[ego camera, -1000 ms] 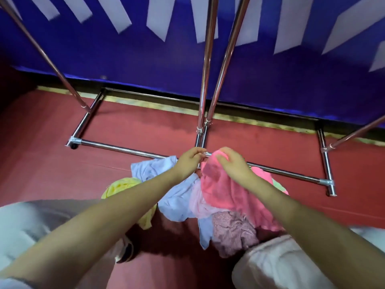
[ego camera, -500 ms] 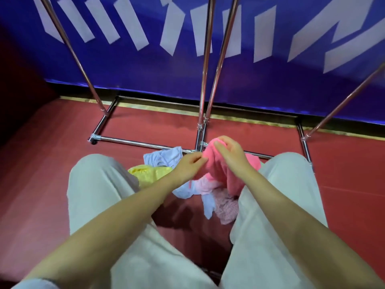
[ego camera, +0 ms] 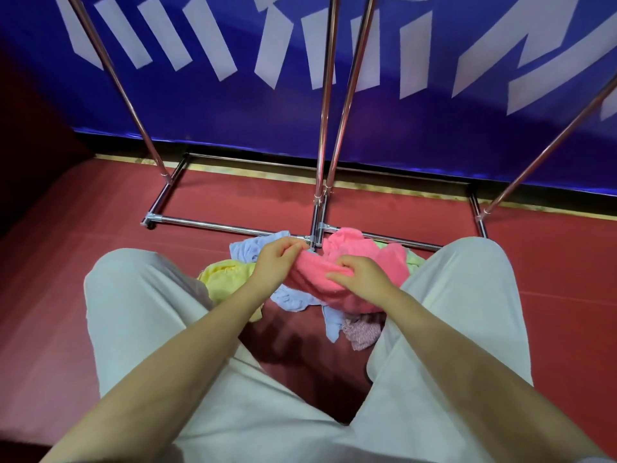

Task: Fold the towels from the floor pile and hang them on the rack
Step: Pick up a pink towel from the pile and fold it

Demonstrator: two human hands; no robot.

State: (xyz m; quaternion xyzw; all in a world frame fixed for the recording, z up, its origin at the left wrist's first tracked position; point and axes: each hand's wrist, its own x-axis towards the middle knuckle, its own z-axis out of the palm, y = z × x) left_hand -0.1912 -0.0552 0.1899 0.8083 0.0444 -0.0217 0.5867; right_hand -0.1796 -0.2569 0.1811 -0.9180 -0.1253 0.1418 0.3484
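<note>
A pink towel is lifted off the floor pile between my knees. My left hand pinches its left edge and my right hand grips its near edge. Under it lie a light blue towel, a yellow towel and a mauve towel; a green one peeks out at the right. The chrome rack rises just behind the pile, and its base bar runs along the floor.
My legs in pale trousers flank the pile on both sides. The red floor stretches left and right. A blue banner wall stands close behind the rack's slanted side poles.
The view has pulled back and up, and my knees now frame the pile. Both hands have drawn the pink towel toward me, and my right hand has shifted down to its near edge.
</note>
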